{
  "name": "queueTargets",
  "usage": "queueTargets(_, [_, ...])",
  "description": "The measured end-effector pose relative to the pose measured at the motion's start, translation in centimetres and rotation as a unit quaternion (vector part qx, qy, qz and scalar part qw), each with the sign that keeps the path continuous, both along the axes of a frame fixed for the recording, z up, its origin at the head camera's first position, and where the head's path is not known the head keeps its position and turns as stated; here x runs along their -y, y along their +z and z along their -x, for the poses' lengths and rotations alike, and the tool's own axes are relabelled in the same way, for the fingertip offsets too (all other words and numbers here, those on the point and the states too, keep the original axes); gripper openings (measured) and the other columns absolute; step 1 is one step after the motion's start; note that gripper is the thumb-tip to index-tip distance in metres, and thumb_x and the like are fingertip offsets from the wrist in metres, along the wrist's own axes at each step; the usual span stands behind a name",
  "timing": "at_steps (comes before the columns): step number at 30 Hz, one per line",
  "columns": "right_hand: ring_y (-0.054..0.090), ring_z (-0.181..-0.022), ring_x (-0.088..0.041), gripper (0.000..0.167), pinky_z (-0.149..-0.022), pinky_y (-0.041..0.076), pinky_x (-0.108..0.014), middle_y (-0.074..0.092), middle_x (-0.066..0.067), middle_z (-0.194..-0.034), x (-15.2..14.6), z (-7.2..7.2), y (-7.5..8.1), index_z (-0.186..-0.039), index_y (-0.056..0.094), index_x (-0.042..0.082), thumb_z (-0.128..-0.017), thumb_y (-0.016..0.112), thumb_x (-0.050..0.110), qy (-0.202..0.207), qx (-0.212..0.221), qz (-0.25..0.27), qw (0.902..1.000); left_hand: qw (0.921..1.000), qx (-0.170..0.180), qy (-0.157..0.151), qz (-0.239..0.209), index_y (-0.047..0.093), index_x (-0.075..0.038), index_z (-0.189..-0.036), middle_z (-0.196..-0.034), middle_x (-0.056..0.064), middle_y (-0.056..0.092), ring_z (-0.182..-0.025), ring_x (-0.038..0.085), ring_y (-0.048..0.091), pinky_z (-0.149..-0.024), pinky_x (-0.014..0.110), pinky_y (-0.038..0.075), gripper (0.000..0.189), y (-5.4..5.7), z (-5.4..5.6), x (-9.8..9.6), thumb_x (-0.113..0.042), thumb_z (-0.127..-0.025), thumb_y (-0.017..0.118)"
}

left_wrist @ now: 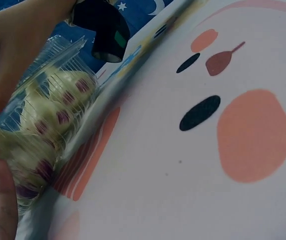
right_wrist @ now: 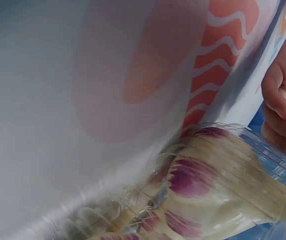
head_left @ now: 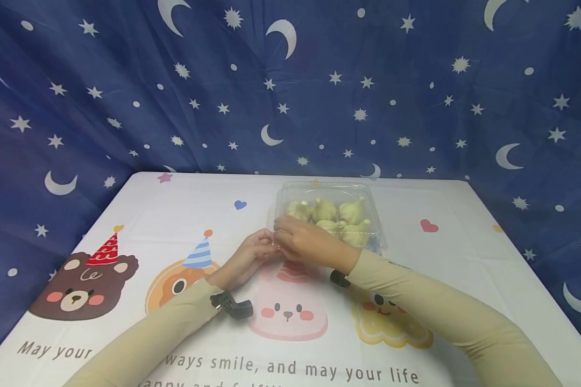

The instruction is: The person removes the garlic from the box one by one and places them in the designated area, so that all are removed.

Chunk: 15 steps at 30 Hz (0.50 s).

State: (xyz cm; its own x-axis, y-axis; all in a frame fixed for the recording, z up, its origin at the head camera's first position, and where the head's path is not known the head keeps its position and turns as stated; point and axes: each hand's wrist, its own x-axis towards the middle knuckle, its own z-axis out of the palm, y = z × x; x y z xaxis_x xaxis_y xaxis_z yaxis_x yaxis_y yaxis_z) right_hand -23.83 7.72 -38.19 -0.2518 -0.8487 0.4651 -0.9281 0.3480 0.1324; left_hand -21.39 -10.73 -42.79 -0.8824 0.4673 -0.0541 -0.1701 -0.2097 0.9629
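Observation:
A clear plastic clamshell box (head_left: 377, 228) stands toward the back of the table, its lid over several pale garlic bulbs (head_left: 324, 209) with purple patches. Both hands meet at the box's front left corner. My left hand (head_left: 252, 253) grips the rim there from the left, its fingers bent in the right wrist view. Over the same corner lies my right hand (head_left: 310, 242), its fingers curled down on the edge. Part of the corner is hidden beneath the fingers. In the left wrist view, garlic bulbs (left_wrist: 45, 110) show through the ribbed box wall.
A white cloth (head_left: 213, 207) printed with cartoon animals and lettering covers the table. Behind it hangs a blue curtain (head_left: 319, 97) with moons and stars. Each wrist carries a small black camera; the left wrist camera (head_left: 237, 307) sits just above the cloth.

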Motion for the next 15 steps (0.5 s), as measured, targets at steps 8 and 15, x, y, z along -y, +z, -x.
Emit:
queueTargets(8, [0.044, -0.078, -0.012, 0.01, -0.07, 0.043, -0.018, 0.049, -0.001, -0.083, 0.06, -0.23, 0.05, -0.078, 0.058, 0.01, -0.085, 0.058, 0.003, -0.011, 0.022, 0.004, 0.9997, 0.9996, -0.005, 0.023, -0.013, 0.048, -0.009, -0.087, -0.089, -0.008, 0.066, -0.088, 0.005, 0.063, -0.09, 0.022, 0.05, 0.015, -0.61, 0.13, -0.5, 0.005, -0.091, 0.043])
queueTargets(15, [0.048, -0.08, -0.013, 0.007, -0.072, 0.048, -0.016, 0.053, -0.001, -0.086, 0.22, -0.39, -0.08, -0.08, 0.062, 0.008, -0.081, 0.062, 0.001, -0.025, 0.021, 0.007, 0.9995, 0.9993, -0.002, 0.021, -0.029, 0.048, -0.008, -0.087, -0.091, -0.006, 0.065, -0.089, 0.006, 0.063, -0.089, 0.021, 0.051, 0.016, -0.74, -0.06, -0.68, 0.006, -0.092, 0.042])
